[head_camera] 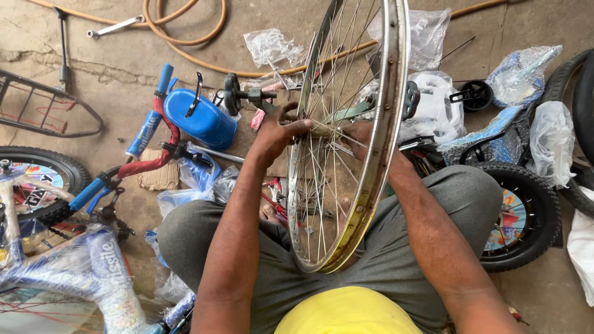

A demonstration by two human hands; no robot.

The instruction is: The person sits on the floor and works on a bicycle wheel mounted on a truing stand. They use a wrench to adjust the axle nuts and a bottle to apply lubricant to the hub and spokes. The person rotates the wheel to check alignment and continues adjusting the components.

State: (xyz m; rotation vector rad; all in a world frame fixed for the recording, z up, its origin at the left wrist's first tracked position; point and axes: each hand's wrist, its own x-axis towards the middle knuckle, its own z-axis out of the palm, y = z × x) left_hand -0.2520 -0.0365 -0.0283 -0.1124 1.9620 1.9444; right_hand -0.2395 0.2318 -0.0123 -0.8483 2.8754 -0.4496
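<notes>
We see the bare spoked wheel rim (377, 154) standing on edge between the knees, running from 12 o'clock down to 6. Room is tight: a blue child's bicycle (93, 260) crowds 8 o'clock, a small black tyre (526, 216) sits at 3, and plastic bags (427, 31) lie at 1. Our left hand (281, 133) pinches the spokes beside the hub (325, 130) with fingers closed. Our right hand (359, 136) sits behind the spokes at the hub; we cannot tell its grip.
</notes>
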